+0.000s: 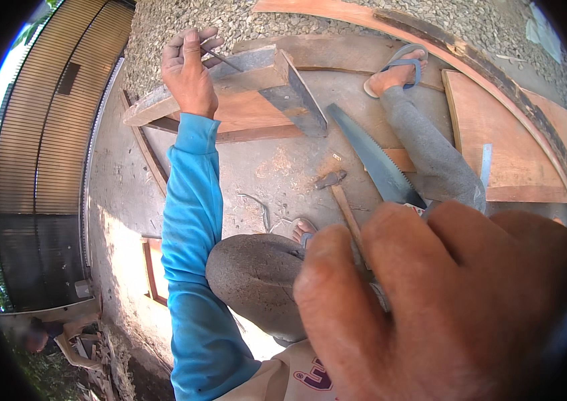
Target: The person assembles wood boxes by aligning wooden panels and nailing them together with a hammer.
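My left hand [189, 70], at the end of a blue sleeve, reaches out to a rough wooden piece [257, 107] on the concrete floor. Its fingers pinch a thin dark nail-like rod [222, 60] against the wood's top. My right hand [444, 301] is raised very close to the camera, back toward me, fingers curled together; its palm is hidden. It covers the near ends of a handsaw [371, 160] and of a hammer [332, 179] with a wooden handle, both lying on the floor. Whether it holds either one does not show.
My knees [257, 274] are bent in a squat, and a sandalled foot [397, 70] rests near the planks [504, 134] at the right. Gravel [183, 20] lies beyond the wood. A slatted metal gate [50, 134] stands at the left, and a small wooden frame [150, 267] lies on the floor.
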The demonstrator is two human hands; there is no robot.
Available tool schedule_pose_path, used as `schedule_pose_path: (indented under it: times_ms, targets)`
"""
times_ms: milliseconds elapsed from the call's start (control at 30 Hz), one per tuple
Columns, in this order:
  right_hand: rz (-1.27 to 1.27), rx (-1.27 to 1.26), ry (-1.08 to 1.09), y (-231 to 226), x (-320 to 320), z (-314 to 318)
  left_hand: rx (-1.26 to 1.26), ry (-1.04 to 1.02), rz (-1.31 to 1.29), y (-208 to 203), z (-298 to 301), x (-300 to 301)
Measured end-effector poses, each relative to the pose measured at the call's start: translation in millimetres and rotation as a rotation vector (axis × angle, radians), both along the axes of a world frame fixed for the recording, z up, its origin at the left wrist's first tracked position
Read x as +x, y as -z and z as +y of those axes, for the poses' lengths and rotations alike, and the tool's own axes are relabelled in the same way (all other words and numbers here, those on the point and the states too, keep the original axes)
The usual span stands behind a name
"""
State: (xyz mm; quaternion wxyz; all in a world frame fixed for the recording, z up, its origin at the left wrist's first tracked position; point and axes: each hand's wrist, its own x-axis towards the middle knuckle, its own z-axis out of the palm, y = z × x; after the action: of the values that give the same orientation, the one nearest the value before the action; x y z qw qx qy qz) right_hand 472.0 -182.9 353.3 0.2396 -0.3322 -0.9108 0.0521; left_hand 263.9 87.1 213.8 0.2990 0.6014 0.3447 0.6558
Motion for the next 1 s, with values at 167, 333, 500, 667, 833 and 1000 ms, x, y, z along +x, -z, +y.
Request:
schedule_pose_path:
  times_ms: [167, 333, 500, 667, 833, 1000]
  targets:
    - [-0.06, -0.062, 0.144, -19.9, 26.0, -18.8, 0.015, 0.083, 0.113, 5.0, -2.1, -11.6]
    - [-0.073, -0.497, 0.024, 33.5, 54.3, -1.9, -0.129, 0.181, 0.041, 17.8, -16.5, -9.9]
    - [0.257, -0.966, 0.208, 236.1, 29.0, 36.3, -0.113, 0.308, -0.022, 6.3, -2.5, 2.8]
    - [0.03, -1.081, 0.693, 437.8, -22.7, 22.9, -0.063, 0.381, -0.014, 13.5, 7.5, 17.7]
    - [-0.014, -1.026, 0.879, 540.6, -51.2, -4.9, -0.065, 0.422, -0.009, 31.4, 8.5, 14.2]
    - [0.103, -1.026, 0.794, 510.3, -48.8, 3.6, -0.05, 0.378, -0.021, 29.8, 6.0, 4.1]
